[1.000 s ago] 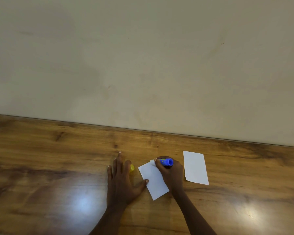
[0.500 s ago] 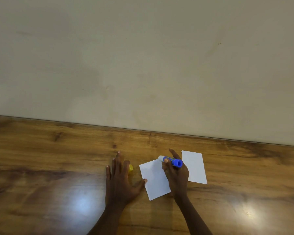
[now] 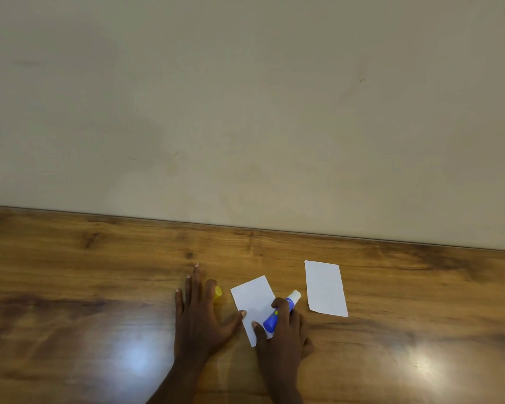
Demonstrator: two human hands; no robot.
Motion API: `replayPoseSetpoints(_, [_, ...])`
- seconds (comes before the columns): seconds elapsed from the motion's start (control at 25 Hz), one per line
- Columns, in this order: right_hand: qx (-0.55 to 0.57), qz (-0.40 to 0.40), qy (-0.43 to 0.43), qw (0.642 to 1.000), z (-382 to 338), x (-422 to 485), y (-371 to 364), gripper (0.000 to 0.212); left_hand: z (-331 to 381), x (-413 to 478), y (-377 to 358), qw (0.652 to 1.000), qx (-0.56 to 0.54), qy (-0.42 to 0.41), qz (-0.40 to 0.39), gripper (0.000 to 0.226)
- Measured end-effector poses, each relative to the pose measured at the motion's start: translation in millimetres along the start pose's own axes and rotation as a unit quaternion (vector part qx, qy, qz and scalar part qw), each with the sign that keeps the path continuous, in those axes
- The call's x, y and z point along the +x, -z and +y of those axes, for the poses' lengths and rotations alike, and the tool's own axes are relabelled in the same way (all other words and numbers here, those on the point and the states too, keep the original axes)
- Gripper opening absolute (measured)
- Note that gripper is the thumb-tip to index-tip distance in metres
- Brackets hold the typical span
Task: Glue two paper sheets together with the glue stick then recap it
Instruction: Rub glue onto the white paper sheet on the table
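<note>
So, going left to right: the left hand (image 3: 199,313) lies flat on the table (image 3: 70,287) with fingers spread, holding nothing, thumb tip touching the left edge of the left sheet (image 3: 252,298). The yellow cap (image 3: 217,293) peeks out just beside its index finger. The right hand (image 3: 280,336) is curled round the glue stick (image 3: 277,314), over the near right corner of that sheet. The stick's long axis runs diagonally, blue base toward the person, bare white tip pointing away and rightward, just past the sheet's right edge, toward the right sheet (image 3: 325,288), which lies flat and apart. My guess: the tip has to swing back left onto the paper, and the cap sits nearer the left hand for later.
</note>
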State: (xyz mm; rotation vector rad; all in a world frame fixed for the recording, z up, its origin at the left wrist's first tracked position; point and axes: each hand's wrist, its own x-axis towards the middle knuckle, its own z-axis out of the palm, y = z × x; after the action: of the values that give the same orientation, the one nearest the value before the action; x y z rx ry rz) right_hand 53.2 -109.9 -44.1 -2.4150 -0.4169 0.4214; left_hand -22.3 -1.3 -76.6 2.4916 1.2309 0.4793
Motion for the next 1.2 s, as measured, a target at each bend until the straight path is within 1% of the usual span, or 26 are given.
replayPoseSetpoints(0.12, [0.076,0.016,0.004,0.997,-8.6,-1.2,4.3,0.06,-0.1,-0.5,1.0,1.0,0.003,-0.001,0.001,0.072])
replayPoseSetpoints(0.2, [0.115,0.037,-0.004,0.993,-12.0,-2.5,6.4,0.067,0.1,-0.6,1.7,1.0,0.004,-0.005,0.002,0.072])
replayPoseSetpoints(0.24, [0.154,0.05,-0.007,0.987,-11.9,-2.1,6.6,0.071,0.1,-0.3,1.7,1.0,0.004,-0.005,0.001,0.072])
replayPoseSetpoints(0.32, [0.252,0.062,-0.026,0.965,-13.1,-1.1,9.5,0.076,0.1,-0.1,1.6,1.0,0.004,-0.003,-0.002,0.072])
replayPoseSetpoints(0.4, [0.347,0.051,-0.05,0.935,-14.1,-0.7,11.0,0.077,-0.2,-0.5,0.6,1.0,0.005,-0.001,-0.004,0.074])
replayPoseSetpoints(0.44, [0.392,0.043,-0.049,0.917,-14.6,-1.7,11.2,0.077,0.1,-0.8,0.8,1.0,0.005,0.0,-0.006,0.075])
replayPoseSetpoints(0.48, [0.42,0.042,-0.039,0.906,-15.2,-3.4,11.2,0.076,-0.1,-0.9,0.8,1.0,0.003,0.001,-0.007,0.075])
replayPoseSetpoints(0.52, [0.424,0.05,-0.033,0.904,-15.3,-5.1,11.0,0.075,-0.2,-1.0,0.9,1.0,0.0,0.002,-0.007,0.075])
replayPoseSetpoints(0.64, [0.376,0.103,-0.043,0.92,-15.0,-2.7,11.6,0.068,-0.1,-0.8,0.5,1.0,-0.008,0.007,-0.008,0.075])
replayPoseSetpoints(0.72, [0.333,0.12,-0.035,0.935,-14.5,6.0,14.6,0.062,-1.0,-0.4,0.2,1.0,-0.018,0.007,-0.009,0.076])
replayPoseSetpoints(0.76, [0.308,0.118,-0.015,0.944,-13.6,11.9,17.0,0.059,-1.6,-0.5,-0.2,1.0,-0.025,0.007,-0.012,0.075])
replayPoseSetpoints(0.84, [0.241,0.096,0.061,0.964,-11.7,25.7,24.3,0.055,-2.1,-1.8,-0.2,0.999,-0.031,0.006,-0.012,0.072])
replayPoseSetpoints(0.88, [0.201,0.075,0.105,0.971,-11.4,33.5,28.7,0.053,-2.3,-2.3,-0.2,0.999,-0.032,0.006,-0.01,0.071])
replayPoseSetpoints(0.96, [0.116,-0.011,0.185,0.976,-14.5,48.7,38.8,0.054,-1.1,-2.8,1.4,0.999,-0.035,0.009,-0.005,0.071])
replayPoseSetpoints(1.0, [0.073,-0.067,0.218,0.971,-16.1,55.5,41.9,0.056,-0.6,-2.5,1.7,0.999,-0.034,0.01,-0.004,0.071])
replayPoseSetpoints(1.08, [-0.007,-0.164,0.268,0.949,-20.0,65.9,42.4,0.057,0.1,-1.6,2.5,1.0,-0.019,0.011,-0.007,0.071])
replayPoseSetpoints(1.12, [-0.037,-0.194,0.282,0.939,-21.2,69.0,40.2,0.058,0.2,-0.8,2.1,1.0,-0.009,0.008,-0.01,0.07])
replayPoseSetpoints(1.16, [-0.075,-0.208,0.293,0.93,-21.2,70.7,37.8,0.059,0.4,-0.2,1.6,1.0,0.0,0.006,-0.011,0.07])
replayPoseSetpoints(1.2, [-0.126,-0.201,0.304,0.922,-20.2,72.5,35.0,0.059,0.5,0.4,1.3,1.0,0.004,0.007,-0.012,0.07])
